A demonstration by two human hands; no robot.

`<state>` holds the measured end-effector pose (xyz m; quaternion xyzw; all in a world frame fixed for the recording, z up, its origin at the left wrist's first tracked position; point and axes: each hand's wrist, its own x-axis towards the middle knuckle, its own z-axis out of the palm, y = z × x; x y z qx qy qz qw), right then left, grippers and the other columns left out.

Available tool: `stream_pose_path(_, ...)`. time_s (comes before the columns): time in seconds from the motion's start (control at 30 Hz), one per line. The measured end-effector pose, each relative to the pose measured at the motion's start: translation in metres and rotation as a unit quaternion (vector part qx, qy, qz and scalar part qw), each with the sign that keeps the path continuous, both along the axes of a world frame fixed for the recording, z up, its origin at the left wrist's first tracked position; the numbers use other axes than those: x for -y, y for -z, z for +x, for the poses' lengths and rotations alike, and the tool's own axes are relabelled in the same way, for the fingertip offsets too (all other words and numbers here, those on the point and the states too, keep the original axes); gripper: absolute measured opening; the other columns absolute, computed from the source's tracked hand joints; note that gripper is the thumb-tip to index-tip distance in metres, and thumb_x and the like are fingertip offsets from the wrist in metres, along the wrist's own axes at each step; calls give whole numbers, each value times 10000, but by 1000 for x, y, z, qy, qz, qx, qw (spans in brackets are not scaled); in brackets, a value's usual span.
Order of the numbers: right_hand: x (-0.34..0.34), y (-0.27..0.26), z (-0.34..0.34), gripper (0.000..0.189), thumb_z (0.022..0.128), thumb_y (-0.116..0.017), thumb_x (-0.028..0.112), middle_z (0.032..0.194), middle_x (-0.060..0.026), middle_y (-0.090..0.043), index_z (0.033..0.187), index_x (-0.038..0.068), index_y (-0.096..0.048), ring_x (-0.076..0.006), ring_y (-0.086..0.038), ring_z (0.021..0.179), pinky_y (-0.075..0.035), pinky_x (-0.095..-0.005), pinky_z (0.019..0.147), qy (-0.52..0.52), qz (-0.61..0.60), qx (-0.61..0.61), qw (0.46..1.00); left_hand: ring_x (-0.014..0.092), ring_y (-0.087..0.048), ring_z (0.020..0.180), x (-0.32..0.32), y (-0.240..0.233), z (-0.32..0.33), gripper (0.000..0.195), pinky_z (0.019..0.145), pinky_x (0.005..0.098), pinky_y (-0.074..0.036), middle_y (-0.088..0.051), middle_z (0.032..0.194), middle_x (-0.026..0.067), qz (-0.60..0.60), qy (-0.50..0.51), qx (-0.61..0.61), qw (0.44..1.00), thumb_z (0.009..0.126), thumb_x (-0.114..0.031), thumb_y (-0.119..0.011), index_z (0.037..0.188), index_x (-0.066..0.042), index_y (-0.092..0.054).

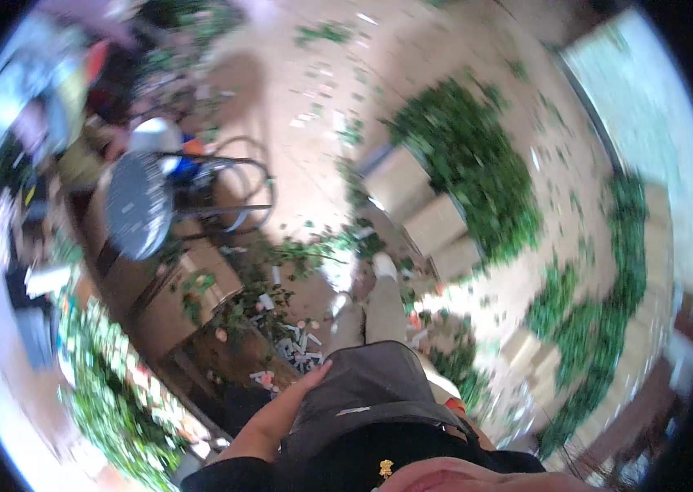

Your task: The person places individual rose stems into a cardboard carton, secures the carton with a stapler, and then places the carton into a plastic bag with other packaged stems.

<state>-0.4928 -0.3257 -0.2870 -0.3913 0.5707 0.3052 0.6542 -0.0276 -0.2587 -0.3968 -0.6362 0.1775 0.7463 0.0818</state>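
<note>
My left hand (315, 377) rests along the left edge of a dark grey waist bag or apron (371, 375). Only part of the hand shows, so whether it grips the cloth is unclear. On the other side, my right forearm (475, 427) appears beside the bag with a red band (456, 404) near the wrist. The right hand itself is hidden. Below the bag are my light trousers (383, 313) and one pale shoe (384, 265). Around my feet lie green leafy cuttings (306, 249) and small white scraps (297, 347).
A round-topped metal stool (137, 206) stands ahead on the left, near a cardboard box (214, 280). Ahead right, more boxes (435, 224) adjoin a large heap of leafy stems (475, 166). Another row of greenery (626, 246) runs along the right. Much is blurred.
</note>
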Motion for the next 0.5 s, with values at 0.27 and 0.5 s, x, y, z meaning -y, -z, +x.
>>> stream_pose_path(0.27,271,-32,30,529,1011,-640,376,1414,-213,-657,1429,51,-627,-372,-608,1327,-466,-450,1111,-294,-179,82,935,416,-637,1265,31,-177,-51,918,1091,480,-481,-669,1356,266,-184,-69,159,968,938,-761,-565,1436,9,-587)
stream_pose_path(0.5,295,-231,331,533,1082,-524,83,1476,-197,-570,1586,-15,-383,-240,-595,1319,-482,-351,1149,-105,-14,451,886,269,-564,1369,97,-320,-74,903,1143,445,-451,-513,1587,116,-306,-590,-55,745,990,-590,-683,1637,-69,-329)
